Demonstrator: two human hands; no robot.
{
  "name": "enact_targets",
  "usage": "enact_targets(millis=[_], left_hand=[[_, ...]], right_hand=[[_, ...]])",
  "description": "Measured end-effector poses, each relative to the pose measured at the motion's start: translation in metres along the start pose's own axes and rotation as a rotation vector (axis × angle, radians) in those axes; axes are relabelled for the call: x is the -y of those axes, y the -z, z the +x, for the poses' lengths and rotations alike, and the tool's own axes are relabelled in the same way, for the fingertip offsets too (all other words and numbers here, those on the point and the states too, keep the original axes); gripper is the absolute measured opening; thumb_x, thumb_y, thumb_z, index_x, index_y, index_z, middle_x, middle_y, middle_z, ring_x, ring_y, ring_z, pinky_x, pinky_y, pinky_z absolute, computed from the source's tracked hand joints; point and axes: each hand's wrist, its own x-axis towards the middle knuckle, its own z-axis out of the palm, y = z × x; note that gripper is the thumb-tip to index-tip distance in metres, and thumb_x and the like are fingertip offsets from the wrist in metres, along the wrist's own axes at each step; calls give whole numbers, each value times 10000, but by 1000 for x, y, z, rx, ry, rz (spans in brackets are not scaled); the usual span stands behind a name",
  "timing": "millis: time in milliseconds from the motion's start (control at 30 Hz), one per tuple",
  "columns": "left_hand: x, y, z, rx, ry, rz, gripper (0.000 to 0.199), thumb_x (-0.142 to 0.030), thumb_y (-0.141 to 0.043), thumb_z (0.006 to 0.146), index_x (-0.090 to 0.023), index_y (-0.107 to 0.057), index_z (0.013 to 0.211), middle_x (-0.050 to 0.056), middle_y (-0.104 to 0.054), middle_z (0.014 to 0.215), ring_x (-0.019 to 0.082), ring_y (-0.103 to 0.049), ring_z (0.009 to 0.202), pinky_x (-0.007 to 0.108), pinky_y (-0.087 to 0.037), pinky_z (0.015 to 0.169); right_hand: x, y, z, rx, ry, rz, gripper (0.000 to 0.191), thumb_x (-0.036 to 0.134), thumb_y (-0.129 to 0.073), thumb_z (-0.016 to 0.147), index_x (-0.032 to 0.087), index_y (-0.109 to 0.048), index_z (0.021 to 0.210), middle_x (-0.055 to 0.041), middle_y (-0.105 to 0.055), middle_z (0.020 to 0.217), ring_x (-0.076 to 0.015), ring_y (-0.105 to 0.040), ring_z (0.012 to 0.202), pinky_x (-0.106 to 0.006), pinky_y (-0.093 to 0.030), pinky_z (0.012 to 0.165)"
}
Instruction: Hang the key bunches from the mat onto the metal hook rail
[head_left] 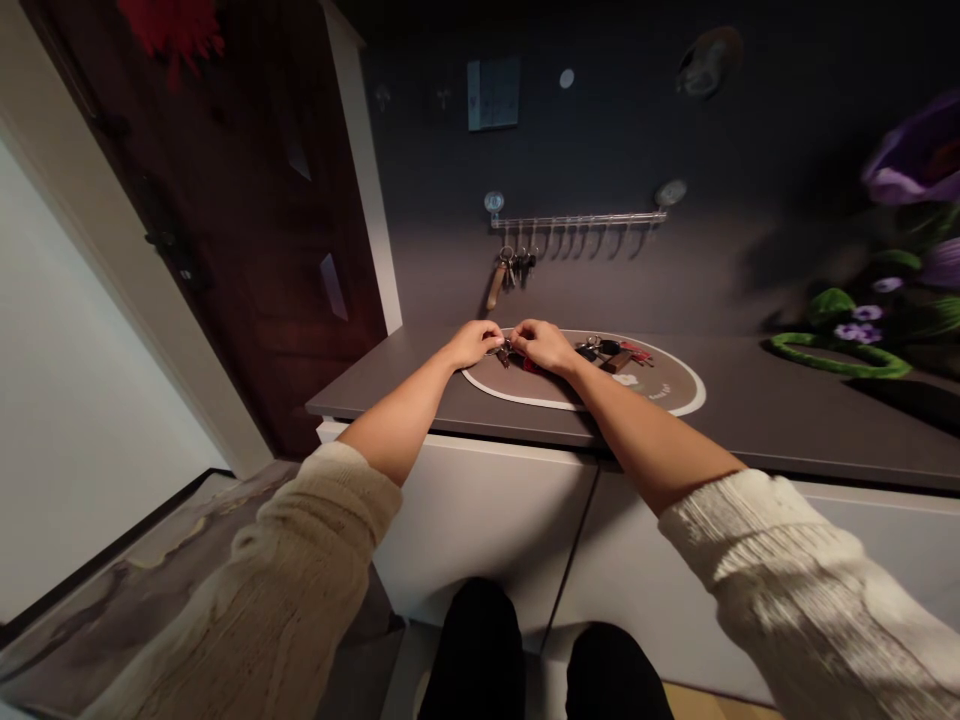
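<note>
Over the left part of an oval brown mat (525,390) with a white rim, my left hand (474,343) and my right hand (541,344) meet closely, both with fingers pinched. A small bunch of keys (505,354) shows between them, gripped by both hands. Something red lies partly hidden under my right hand. Further right on the mat lie more keys (592,346), a brown key holder (617,362) and a red item (637,352).
A clear hook rail (577,220) on the dark wall carries hanging keys (511,268) at its left end. Purple flowers (859,325) and a green ring (840,369) stand at the counter's right. A dark red door (277,250) is at the left.
</note>
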Motion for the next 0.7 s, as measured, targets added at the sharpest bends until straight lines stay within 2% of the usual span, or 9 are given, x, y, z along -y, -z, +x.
enact_targets(millis=[200,333,500,700], left_hand=[[-5,1,0,-22,90,-177,82,-172,-514,739,-108,-563,725,-27,-506,580,69,-427,542,202,-337,562],[-7,0,0,-54,142,-319,57,-146,-519,741,-104,-547,714,-19,-516,587,63,-439,538,200,-343,563],[-8,0,1,-104,191,-481,76,-176,-565,731,-103,-545,732,-9,-555,613,62,-475,557,205,-366,589],[-9,0,1,-125,237,-584,102,-197,-581,727,-103,-552,755,-1,-571,624,53,-475,537,184,-333,529]], right_hand=[[3,1,-2,-7,-17,-17,181,255,-522,732,147,-635,825,-27,-642,761,-105,-529,674,-205,-379,667],[3,1,-2,-5,-20,34,179,269,-525,726,145,-635,792,-22,-634,726,-100,-517,645,-208,-378,653],[-5,-3,2,2,-22,208,158,253,-523,707,144,-620,766,-4,-614,653,-88,-507,597,-201,-385,623],[-8,-5,6,-27,-11,447,104,230,-549,686,141,-593,718,-3,-614,647,-83,-512,576,-205,-410,630]])
